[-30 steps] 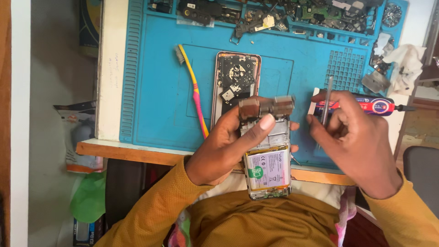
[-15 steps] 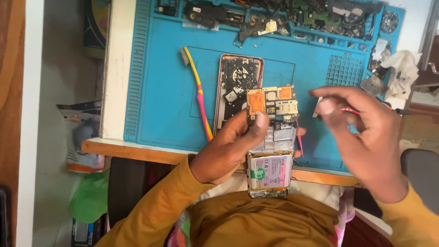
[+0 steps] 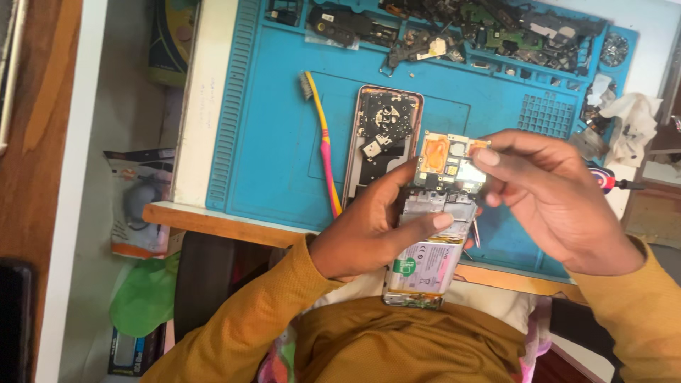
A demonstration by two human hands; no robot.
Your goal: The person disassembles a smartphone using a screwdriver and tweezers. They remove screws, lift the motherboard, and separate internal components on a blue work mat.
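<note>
Nearest the body, the left hand [image 3: 369, 234] grips an opened phone [image 3: 429, 259] from its side, battery face up, thumb across the frame, evidently to steady it; the right hand [image 3: 560, 206] pinches the circuit board [image 3: 448, 164] at the phone's upper end, fingertips closed on its right edge, apparently to seat or lift it; beyond, on the blue work mat [image 3: 277, 128], lie a back cover [image 3: 379, 138] and a yellow-pink toothbrush [image 3: 323, 142]; farthest, loose parts fill the mat's trays [image 3: 461, 32].

head cam, looking down, close over blue mat [image 3: 277, 163]
</note>
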